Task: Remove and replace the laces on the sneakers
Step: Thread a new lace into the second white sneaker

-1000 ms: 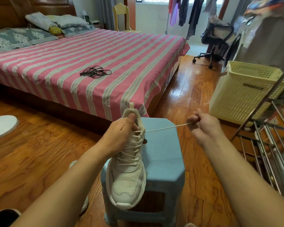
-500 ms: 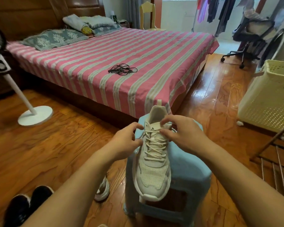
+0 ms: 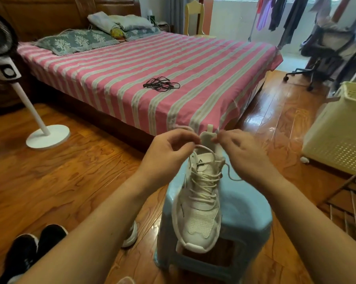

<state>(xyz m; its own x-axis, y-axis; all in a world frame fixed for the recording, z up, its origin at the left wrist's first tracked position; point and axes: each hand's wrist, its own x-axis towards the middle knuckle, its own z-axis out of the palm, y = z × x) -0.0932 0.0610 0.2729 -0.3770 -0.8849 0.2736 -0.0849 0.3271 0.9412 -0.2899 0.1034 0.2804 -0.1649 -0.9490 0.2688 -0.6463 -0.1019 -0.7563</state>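
A white sneaker [image 3: 199, 203] sits on a blue stool [image 3: 249, 214], toe pointing at the person. It looks light and squishy, so it could slide or tip when pulled. Its white lace [image 3: 205, 181] is thin, soft and floppy, and the best place to hold it is close to the ends, up by the top holes.

The left hand [image 3: 169, 152] has its fingers curled and pinches the lace near the shoe's tongue. The right hand [image 3: 242, 152] pinches the other end of the lace, and a loose bit hangs down below it. Both hands are just above the top of the shoe, close together.

On the floor by the left arm peeks another white shoe [image 3: 131, 234], partly hidden, and a black pair [image 3: 33, 249] is further left. A metal rack [image 3: 349, 206] stands to the right, with a cream basket [image 3: 341, 136] behind it. A white fan [image 3: 29, 103] stands to the left.

Further back is a pink striped bed [image 3: 152, 64] with a pile of black laces [image 3: 161, 84] on it, well apart from the stool. Nothing blocks the hands
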